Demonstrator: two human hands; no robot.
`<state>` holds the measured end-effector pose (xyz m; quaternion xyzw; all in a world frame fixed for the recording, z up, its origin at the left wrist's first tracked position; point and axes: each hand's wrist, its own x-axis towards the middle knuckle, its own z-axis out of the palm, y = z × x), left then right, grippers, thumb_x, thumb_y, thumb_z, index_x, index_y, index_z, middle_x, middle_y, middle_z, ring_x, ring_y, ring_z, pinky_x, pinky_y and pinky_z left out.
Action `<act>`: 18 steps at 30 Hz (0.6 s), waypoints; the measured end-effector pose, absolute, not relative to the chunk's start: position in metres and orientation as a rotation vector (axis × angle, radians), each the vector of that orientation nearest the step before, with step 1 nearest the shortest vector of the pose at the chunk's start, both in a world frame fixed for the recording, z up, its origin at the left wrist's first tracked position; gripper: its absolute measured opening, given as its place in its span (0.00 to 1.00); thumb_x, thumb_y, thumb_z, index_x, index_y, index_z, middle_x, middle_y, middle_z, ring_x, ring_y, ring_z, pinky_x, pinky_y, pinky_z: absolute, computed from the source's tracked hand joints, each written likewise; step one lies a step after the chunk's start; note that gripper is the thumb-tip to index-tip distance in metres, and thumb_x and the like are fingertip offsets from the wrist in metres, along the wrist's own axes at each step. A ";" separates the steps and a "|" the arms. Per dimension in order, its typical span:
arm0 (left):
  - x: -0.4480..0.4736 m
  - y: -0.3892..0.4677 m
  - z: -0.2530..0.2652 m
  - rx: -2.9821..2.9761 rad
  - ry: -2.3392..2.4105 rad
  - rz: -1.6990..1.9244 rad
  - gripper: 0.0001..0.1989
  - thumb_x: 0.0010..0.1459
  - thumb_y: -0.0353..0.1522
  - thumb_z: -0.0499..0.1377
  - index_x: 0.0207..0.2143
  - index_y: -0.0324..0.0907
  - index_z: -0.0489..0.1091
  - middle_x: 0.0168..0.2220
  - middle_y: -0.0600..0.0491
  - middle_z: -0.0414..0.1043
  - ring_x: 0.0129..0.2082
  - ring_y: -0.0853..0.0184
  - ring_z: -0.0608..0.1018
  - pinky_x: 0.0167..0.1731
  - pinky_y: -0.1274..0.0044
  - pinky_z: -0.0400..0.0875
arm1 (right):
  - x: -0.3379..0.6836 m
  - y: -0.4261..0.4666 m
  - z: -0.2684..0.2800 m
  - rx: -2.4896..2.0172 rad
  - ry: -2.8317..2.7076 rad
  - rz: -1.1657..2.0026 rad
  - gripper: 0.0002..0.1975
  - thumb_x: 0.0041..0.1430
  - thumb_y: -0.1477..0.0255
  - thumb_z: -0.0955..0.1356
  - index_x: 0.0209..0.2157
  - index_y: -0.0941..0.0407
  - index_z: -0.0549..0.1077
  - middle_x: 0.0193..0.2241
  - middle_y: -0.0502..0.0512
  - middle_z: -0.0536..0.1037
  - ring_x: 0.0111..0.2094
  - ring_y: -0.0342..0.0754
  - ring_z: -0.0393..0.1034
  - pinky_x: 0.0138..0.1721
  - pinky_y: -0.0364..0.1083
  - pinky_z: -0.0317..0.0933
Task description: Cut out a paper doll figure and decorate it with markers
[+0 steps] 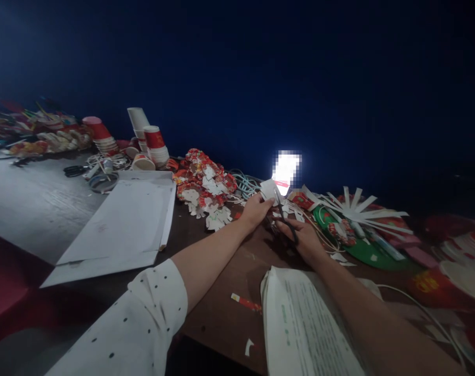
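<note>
My left hand (257,210) pinches a small white piece of paper (267,189) near the middle of the table. In my right hand (302,237) is a pair of scissors with dark handles (289,228), its blades reaching up against the paper's right edge. Whether the blades are fully closed is too small to tell. White paper scraps (292,210) lie on the table just behind the hands. A bright screen (286,169), blurred out, stands right behind the paper.
A heap of red and white paper cutouts (204,183) lies left of the hands. Further left are a flat white box (119,219) and stacked paper cups (155,146). On the right, a fan of white strips (357,211) rests by a green disc (378,256). A printed booklet (296,324) lies in front.
</note>
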<state>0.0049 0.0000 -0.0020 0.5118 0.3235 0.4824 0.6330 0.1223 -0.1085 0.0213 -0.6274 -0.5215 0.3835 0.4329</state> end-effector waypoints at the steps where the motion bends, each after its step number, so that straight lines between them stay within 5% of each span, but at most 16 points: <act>1: 0.005 0.000 -0.002 1.171 0.751 1.100 0.10 0.54 0.31 0.59 0.38 0.36 0.74 0.34 0.49 0.78 0.28 0.68 0.78 0.33 0.76 0.74 | 0.122 -0.108 0.021 -1.565 -1.306 0.950 0.29 0.46 0.51 0.71 0.42 0.60 0.79 0.15 0.48 0.68 0.18 0.41 0.58 0.18 0.41 0.50; 18: 0.005 -0.004 0.008 1.145 0.857 1.063 0.06 0.54 0.29 0.60 0.35 0.37 0.73 0.31 0.50 0.78 0.27 0.69 0.78 0.31 0.77 0.74 | 0.123 -0.106 0.019 -1.628 -1.308 0.916 0.29 0.44 0.51 0.71 0.41 0.59 0.80 0.16 0.48 0.69 0.19 0.41 0.58 0.20 0.41 0.52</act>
